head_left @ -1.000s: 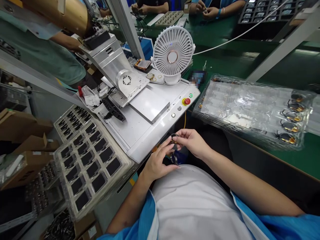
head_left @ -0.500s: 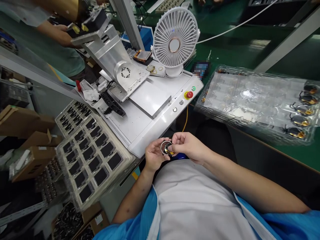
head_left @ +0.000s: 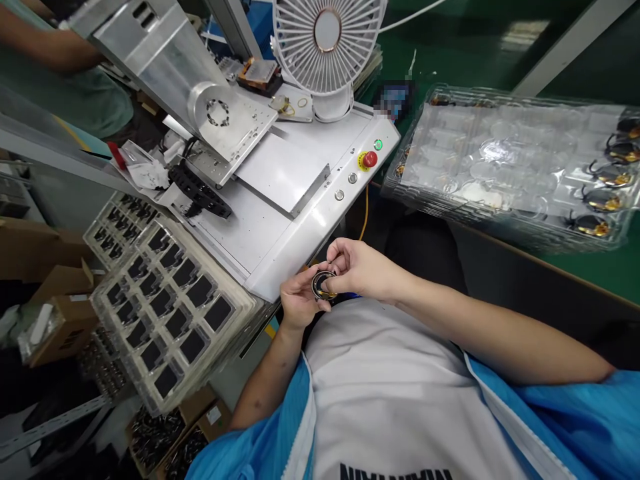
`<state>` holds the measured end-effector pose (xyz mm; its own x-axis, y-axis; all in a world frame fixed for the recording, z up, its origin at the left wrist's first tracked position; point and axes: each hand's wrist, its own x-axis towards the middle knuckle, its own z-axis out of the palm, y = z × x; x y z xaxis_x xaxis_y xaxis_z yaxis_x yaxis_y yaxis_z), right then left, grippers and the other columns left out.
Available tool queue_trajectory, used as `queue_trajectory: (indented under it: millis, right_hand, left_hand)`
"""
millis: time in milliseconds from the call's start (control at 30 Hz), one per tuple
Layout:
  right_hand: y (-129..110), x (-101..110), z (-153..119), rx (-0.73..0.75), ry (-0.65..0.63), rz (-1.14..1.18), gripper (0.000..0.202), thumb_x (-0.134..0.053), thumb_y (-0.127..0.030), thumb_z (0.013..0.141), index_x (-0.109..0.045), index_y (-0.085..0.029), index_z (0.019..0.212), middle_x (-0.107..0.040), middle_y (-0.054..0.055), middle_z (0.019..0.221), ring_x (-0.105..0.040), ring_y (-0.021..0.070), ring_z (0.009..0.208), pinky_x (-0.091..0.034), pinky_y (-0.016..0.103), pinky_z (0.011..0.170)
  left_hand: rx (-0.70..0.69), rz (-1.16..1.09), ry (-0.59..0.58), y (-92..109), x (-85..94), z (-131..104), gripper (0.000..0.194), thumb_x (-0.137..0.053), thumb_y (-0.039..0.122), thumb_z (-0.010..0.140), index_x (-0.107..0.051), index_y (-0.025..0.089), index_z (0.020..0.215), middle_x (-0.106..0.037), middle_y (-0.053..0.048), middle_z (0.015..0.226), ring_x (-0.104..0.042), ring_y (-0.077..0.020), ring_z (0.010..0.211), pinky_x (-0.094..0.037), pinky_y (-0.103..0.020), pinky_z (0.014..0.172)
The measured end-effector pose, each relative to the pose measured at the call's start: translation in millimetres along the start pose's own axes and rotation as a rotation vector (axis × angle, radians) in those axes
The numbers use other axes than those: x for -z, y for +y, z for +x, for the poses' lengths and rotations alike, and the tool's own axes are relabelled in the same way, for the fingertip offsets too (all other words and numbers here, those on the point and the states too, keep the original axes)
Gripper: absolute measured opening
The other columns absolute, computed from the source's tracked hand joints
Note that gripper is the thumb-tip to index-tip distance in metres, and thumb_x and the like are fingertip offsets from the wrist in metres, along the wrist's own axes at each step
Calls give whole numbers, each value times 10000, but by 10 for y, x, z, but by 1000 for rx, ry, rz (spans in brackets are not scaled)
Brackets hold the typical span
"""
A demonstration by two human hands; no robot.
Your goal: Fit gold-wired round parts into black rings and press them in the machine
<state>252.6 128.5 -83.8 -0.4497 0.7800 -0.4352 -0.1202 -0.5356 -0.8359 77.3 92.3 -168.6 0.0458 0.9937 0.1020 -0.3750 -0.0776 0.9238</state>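
Observation:
A small round watch case with a silver rim, a dark inside and some gold-coloured film is held just in front of my shirt. My left hand grips its edge from the left, fingers along the top and thumb underneath. From the right, my right hand has its thumb pressed into the opening, its fingers curled closed at the upper rim. The thumb and fingers cover much of the inside, so small details there are hidden.
A white machine bed with a red stop button, a metal fixture and a fan stands ahead. Clear trays of dark square parts lie left. Stacked trays of round parts lie right. Another person's arm shows far left.
The view has tilted down and shifted. The watch case has turned in my fingers, its rim now facing me less brightly, and my right thumb sits deeper over it.

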Motion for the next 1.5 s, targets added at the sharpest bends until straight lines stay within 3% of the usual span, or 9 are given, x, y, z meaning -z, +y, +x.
queue_trajectory:
  millis: [400, 667, 900, 1033, 1133, 1333, 1500]
  right_hand:
    - [-72, -17, 3, -69, -6, 34, 466, -766, -14, 584, -486, -188, 913, -650, -66, 651, -600, 94, 568, -447, 172, 516]
    - [-43, -17, 16, -90, 1, 85, 484, -794, 28, 606, -489, -185, 915, -661, -63, 644, -646, 105, 597, -489, 164, 537]
    - [-14, -45, 35, -132, 17, 154, 473, -793, 59, 661, -468, -183, 906, -667, -69, 629, -647, 100, 552, -538, 183, 542]
    - [17, -46, -12, -86, 59, -22, 364, -843, -89, 761, -513, -178, 888, -655, -50, 583, -629, 116, 506, -525, 182, 451]
    - [66, -29, -37, -100, 15, -87, 308, -853, -209, 803, -551, -161, 768, -660, -4, 562, -619, 113, 479, -512, 173, 417]
    - [227, -5, -17, -38, -35, 105, 589, -973, -510, 585, -489, -183, 660, -653, 1, 544, -560, 100, 410, -519, 208, 382]
    - [283, -62, -27, -1, -66, 168, 617, -944, -588, 596, -486, -187, 695, -642, -11, 533, -576, 116, 407, -535, 225, 383]
  left_hand:
    - [16, 5, -36, 11, 28, -11, 648, -1032, 409, 454, -826, 324, 1062, -835, -53, 1082, -810, -254, 970, -666, -366, 887]
    - [64, -52, 8, 1, 33, -33, 680, -1040, 392, 397, -832, 317, 1041, -842, -44, 1041, -816, -246, 924, -667, -341, 859]
    - [27, -49, 16, -10, -3, -52, 648, -1022, 413, 472, -818, 334, 1082, -839, -38, 1060, -818, -229, 913, -676, -307, 807]
    - [-72, -44, 18, -9, -22, -40, 586, -1003, 399, 550, -808, 361, 1101, -831, -24, 1106, -806, -210, 994, -661, -276, 867]
    - [-101, 5, 19, 1, -32, -45, 581, -1005, 373, 561, -807, 357, 1107, -829, -27, 1112, -807, -221, 992, -668, -300, 876]
    - [-72, 181, 30, 50, -26, -94, 606, -1007, 354, 560, -799, 342, 1129, -825, -45, 1119, -801, -279, 1017, -657, -442, 966]
    - [-117, 239, 44, 94, -12, -129, 602, -1008, 355, 557, -805, 326, 1123, -832, -49, 1083, -782, -300, 1077, -613, -470, 1047]
